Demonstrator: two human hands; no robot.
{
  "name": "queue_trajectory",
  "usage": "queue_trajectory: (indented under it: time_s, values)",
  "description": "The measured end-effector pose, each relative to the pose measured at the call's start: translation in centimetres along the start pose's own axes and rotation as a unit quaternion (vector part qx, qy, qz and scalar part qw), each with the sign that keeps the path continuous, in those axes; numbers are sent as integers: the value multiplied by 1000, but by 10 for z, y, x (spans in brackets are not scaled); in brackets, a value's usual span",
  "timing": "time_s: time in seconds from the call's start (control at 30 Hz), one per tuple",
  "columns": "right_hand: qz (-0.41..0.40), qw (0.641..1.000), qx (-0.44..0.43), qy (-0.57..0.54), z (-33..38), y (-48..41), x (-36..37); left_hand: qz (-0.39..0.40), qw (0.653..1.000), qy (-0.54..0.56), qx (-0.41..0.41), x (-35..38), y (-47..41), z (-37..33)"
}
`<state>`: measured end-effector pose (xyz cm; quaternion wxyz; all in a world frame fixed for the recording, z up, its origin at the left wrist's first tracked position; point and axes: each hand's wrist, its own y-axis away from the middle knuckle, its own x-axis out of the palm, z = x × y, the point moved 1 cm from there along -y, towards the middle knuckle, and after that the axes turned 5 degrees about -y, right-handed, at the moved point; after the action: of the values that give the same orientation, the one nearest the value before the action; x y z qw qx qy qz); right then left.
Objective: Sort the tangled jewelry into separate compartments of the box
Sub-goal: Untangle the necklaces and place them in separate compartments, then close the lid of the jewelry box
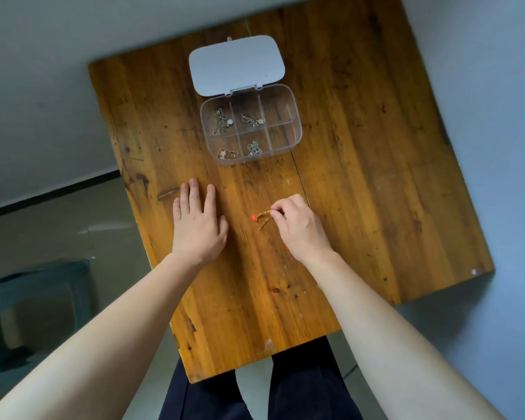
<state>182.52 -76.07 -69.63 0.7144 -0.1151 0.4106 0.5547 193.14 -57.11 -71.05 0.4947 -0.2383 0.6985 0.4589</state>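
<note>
A clear plastic box (pixel 297 128) with six compartments stands open on the wooden table, its white lid (pixel 236 65) folded back behind it. Four compartments on its left and middle each hold a piece of chain jewelry; the two right ones look empty. My right hand (pixel 297 225) pinches a gold chain with a small red bead (pixel 262 218) just above the table, in front of the box. My left hand (pixel 199 225) lies flat on the table, fingers spread, holding nothing.
The wooden table (pixel 361 177) is small, with edges close on the left, the right and the near side. Bare wood lies to the right of the box. A dark teal object (pixel 34 313) stands on the floor to the left. My legs show below the near edge.
</note>
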Motion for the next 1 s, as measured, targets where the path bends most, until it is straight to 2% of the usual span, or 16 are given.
queue_trajectory:
  time_s: [0.1, 0.23, 0.4, 0.5, 0.6, 0.8, 0.9, 1.0]
  values:
    - [-70, 993, 84, -33, -32, 4, -36, -16, 1000, -10, 13, -7, -1, -23]
    - [-190, 971, 133, -57, -72, 14, -87, -15, 992, -27, 121, -6, -5, -80]
    - [-275, 936, 197, -93, -114, 20, -129, 2, 975, -31, 219, -2, -16, -168]
    - [-283, 922, 250, -89, -140, 25, -138, 27, 970, -42, 239, 1, -16, -210]
    - [-233, 922, 299, -83, -161, 34, -134, 46, 974, -58, 216, 6, -12, -224]
    - [-202, 926, 308, -79, -164, 36, -130, 37, 963, -100, 248, -2, -18, -214]
    - [-234, 917, 308, -94, -151, 25, -132, 43, 969, -37, 241, -17, -26, -210]
    - [-262, 916, 281, -117, -130, 6, -136, 6, 968, 116, 222, -40, -38, -199]
